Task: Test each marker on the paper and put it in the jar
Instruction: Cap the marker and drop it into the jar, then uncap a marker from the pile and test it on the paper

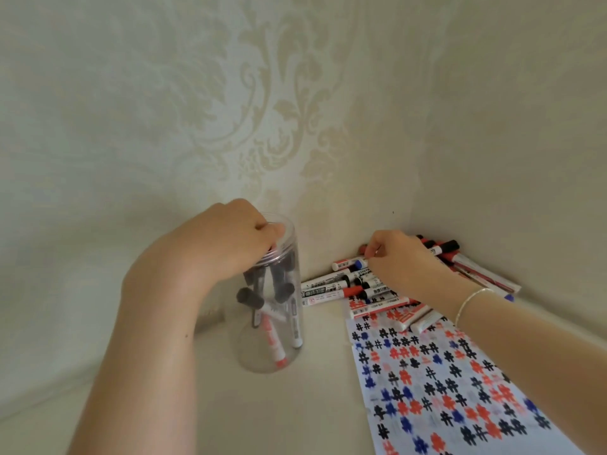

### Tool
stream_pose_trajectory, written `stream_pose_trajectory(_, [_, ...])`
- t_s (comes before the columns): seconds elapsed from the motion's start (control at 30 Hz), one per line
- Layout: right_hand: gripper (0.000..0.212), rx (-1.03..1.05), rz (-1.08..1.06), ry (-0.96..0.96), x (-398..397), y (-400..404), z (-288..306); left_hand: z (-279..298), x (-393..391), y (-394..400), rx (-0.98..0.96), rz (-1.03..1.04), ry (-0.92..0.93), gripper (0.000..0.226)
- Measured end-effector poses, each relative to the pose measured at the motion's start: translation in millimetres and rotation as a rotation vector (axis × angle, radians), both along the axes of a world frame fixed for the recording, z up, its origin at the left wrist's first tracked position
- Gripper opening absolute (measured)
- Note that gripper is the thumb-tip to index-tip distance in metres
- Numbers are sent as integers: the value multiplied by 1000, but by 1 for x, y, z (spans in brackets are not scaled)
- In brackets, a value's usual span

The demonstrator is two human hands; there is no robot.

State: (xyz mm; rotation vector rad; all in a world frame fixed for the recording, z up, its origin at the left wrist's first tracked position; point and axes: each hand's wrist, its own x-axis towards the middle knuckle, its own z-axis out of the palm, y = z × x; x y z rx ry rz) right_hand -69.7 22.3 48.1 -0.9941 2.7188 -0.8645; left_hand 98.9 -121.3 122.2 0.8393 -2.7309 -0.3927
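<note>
A clear plastic jar [254,357] stands upright on the pale surface, with several black and red markers [271,340] inside. My left hand [220,241] is at the jar's mouth, its fingers curled over the rim around the dark end of a black marker [272,248]. To the right lies a pile of loose markers [331,285] against the wall. My right hand [399,261] reaches into that pile and pinches a blue-capped marker [356,264]. The test paper [443,389], covered in black, red and blue marks, lies in front of the pile.
Two walls with pale patterned wallpaper [262,110] meet in a corner behind the pile. White and red marker boxes [407,315] lie on the paper's far end. My right wrist wears a thin bracelet [473,298].
</note>
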Motion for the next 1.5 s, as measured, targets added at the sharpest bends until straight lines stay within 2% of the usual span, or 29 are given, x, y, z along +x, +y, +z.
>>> stream_pose_trajectory(0.17, [20,180,60,115,-6,6,-3,-3,-3,-1,-39,68,-79,25])
stream_pose_trajectory(0.33, [37,519,255,159,0,0,-18,-4,-7,-2,-69,24,10,16])
stream_pose_trajectory(0.4, [39,576,259,233,-1,-5,-26,-5,-9,-4,-103,10,107,17])
stream_pose_trajectory(0.5, [41,602,269,335,-4,-9,-31,2,-10,8,-264,-22,340,16])
stream_pose_trajectory(0.57, [45,586,296,336,-5,-7,-34,6,-11,27,-206,-169,561,13])
stream_pose_trajectory(0.63, [50,564,333,358,-5,-2,-36,5,-16,47,-112,-344,655,13])
stream_pose_trajectory(0.73, [46,596,385,512,-1,2,-40,-11,-34,69,-54,-509,565,16])
stream_pose_trajectory(0.8, [36,608,403,550,3,4,-37,-27,-48,76,34,-545,451,17])
stream_pose_trajectory(0.83, [27,537,381,523,3,6,-33,-34,-53,79,66,-541,400,21])
stream_pose_trajectory(0.9, [13,169,229,358,-5,11,-20,-45,-61,79,107,-499,320,35])
stream_pose_trajectory(1.0, [16,-651,-110,-91,-20,26,3,-53,-66,75,177,-438,192,53])
stream_pose_trajectory(1.03, [14,-857,-155,-262,-22,32,8,-54,-68,75,211,-425,142,56])
stream_pose_trajectory(1.1, [3,-1093,-114,-552,-22,38,13,-60,-73,75,292,-428,105,51])
stream_pose_trajectory(1.17, [10,-1167,-19,-697,-15,41,12,-65,-76,77,379,-463,177,30])
stream_pose_trajectory(1.23, [20,-1159,43,-742,-8,44,12,-66,-78,80,489,-512,233,18])
stream_pose_trajectory(1.37, [33,-866,109,-622,-2,45,13,-66,-74,87,494,-648,173,21])
stream_pose_trajectory(1.5, [27,-740,97,-511,-2,50,23,-58,-67,95,760,-693,203,24])
